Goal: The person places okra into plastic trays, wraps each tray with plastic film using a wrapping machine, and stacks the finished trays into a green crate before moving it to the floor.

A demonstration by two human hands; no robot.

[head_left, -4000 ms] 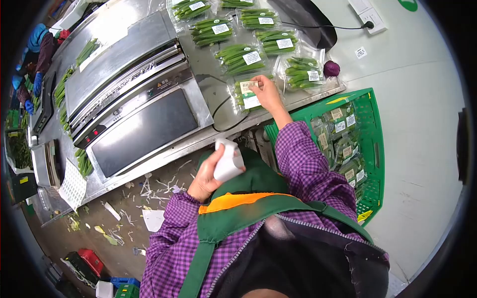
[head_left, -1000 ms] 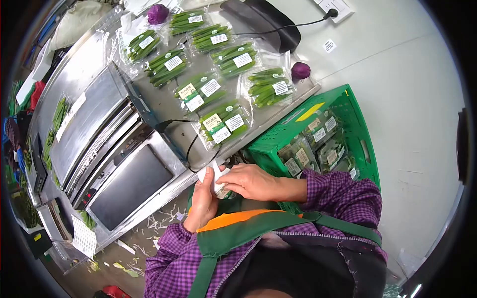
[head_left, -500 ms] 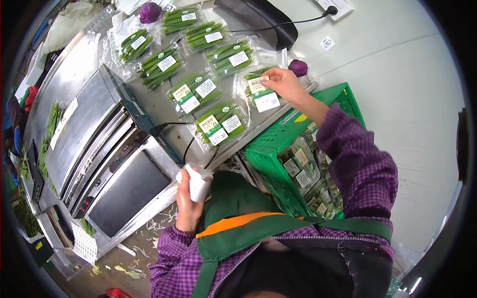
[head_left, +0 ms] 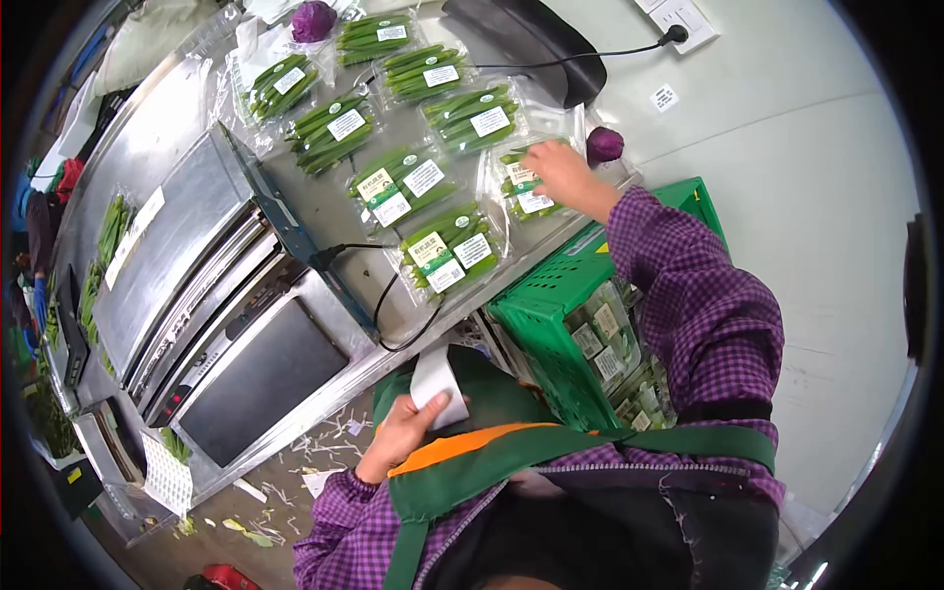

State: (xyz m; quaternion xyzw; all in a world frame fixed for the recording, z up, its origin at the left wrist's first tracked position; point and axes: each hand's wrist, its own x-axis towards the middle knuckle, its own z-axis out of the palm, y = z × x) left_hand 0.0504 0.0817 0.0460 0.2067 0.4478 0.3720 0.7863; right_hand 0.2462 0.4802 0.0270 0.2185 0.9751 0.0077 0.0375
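My left hand [head_left: 401,433], low in front of the apron, is closed around a white strip of label paper [head_left: 433,379], with the thumb lying over it. My right hand [head_left: 565,175] rests with fingers extended on a clear bag of okra [head_left: 513,159] at the bench's right end. Under its fingertips is a cream, green and white label [head_left: 526,197] on that bag. Two more okra bags [head_left: 401,187] [head_left: 450,251] nearby bear similar labels beside plain white stickers. Several further okra bags [head_left: 470,118] behind them show white stickers.
A green crate [head_left: 536,339] of packed vegetables stands right of the metal bench [head_left: 379,339]. Purple cabbages [head_left: 313,22] [head_left: 605,145] sit at the back and right end. A metal machine [head_left: 261,379] fills the left, and a black cable [head_left: 388,295] crosses the bench.
My right hand has laid the label it was pinching onto the okra bag and now presses there. My left hand has moved down and right, with the label strip now hanging over the apron.
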